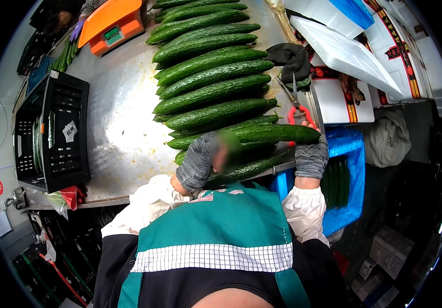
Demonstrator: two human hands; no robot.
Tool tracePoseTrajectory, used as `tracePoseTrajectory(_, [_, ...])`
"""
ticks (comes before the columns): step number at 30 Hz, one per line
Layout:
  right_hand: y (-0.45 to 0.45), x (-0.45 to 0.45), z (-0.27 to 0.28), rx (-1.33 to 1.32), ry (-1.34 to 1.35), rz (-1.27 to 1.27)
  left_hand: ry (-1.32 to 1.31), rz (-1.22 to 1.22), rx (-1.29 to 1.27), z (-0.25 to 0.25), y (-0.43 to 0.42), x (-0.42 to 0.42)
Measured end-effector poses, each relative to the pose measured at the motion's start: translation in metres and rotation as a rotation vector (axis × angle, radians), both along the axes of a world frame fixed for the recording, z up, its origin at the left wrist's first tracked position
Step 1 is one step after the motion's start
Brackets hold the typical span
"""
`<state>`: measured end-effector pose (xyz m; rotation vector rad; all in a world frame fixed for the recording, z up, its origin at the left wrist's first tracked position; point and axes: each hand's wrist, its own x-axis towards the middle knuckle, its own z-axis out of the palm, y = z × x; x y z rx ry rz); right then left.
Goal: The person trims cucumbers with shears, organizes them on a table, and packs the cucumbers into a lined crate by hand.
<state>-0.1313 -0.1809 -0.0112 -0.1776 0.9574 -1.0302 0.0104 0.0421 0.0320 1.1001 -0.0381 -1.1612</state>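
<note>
Many green cucumbers (211,92) lie side by side in a long row on the metal table. One cucumber (277,134) lies across the near end of the row, its right tip in my right hand (311,155), which wears a grey knitted glove with bare fingertips. Red-handled scissors (298,109) are right beside those fingertips, blades pointing away from me. My left hand (200,158), gloved in grey too, is at the other end of this cucumber. Its fingers are blurred, so their grip cannot be made out.
A black crate (67,133) stands on the table's left side, an orange scale (111,25) at the back left. Dark cloth (288,59) lies by the right edge. A blue-lined box (357,154) of cucumbers sits below right. A co-worker's purple-gloved hand (76,31) shows top left.
</note>
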Motion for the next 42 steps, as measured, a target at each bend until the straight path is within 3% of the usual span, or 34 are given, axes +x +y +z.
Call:
tracePoseTrajectory(4, [0.0,0.002,0.001,0.017,-0.018,-0.025,-0.124,-0.097,0.104,0.004,0.004,0.007])
tracePoseTrajectory(6, [-0.002,0.0,-0.002,0.018,-0.015,-0.021,-1.092,-0.054,0.282,-0.002,0.006,0.006])
tracePoseTrajectory(9, [-0.003,-0.005,-0.006,0.01,-0.047,0.02,-1.238,0.118,0.263,-0.007,0.015,0.016])
tracePoseTrajectory(10, [-0.003,-0.005,-0.007,0.012,-0.047,0.023,-1.237,0.119,0.266,-0.007,0.022,0.02])
tracePoseTrajectory(12, [-0.002,-0.004,-0.009,0.047,-0.069,0.001,-0.883,0.123,0.368,-0.006,0.039,0.028])
tracePoseTrajectory(16, [0.018,0.013,-0.002,0.024,-0.023,0.09,-0.764,0.317,0.324,-0.015,0.061,0.029])
tracePoseTrajectory(19, [0.036,0.029,-0.006,-0.001,-0.143,0.219,-0.635,0.382,0.333,-0.025,0.07,0.023])
tracePoseTrajectory(28, [0.062,0.062,0.007,-0.03,-0.122,0.373,-0.883,0.363,0.396,-0.038,0.08,0.026])
tracePoseTrajectory(30, [0.063,0.063,-0.002,-0.054,-0.11,0.476,-1.039,0.325,0.383,-0.041,0.079,0.024])
tracePoseTrajectory(32, [0.062,0.064,0.012,-0.041,-0.093,0.506,-1.032,0.316,0.398,-0.035,0.075,0.022])
tracePoseTrajectory(34, [0.054,0.06,0.015,0.035,0.139,0.602,-1.015,0.377,0.407,-0.036,0.075,0.025])
tracePoseTrajectory(36, [0.049,0.05,0.008,0.035,0.095,0.613,-0.964,0.398,0.438,-0.038,0.079,0.032])
tracePoseTrajectory(39, [0.042,0.038,-0.009,-0.3,0.165,0.881,-0.714,0.517,0.371,-0.039,0.086,0.042])
tracePoseTrajectory(40, [0.038,0.033,-0.012,-0.298,0.165,0.884,-0.714,0.518,0.375,-0.039,0.088,0.046])
tracePoseTrajectory(42, [0.033,0.03,-0.005,-0.674,0.384,1.09,-0.613,0.521,0.407,-0.038,0.091,0.051])
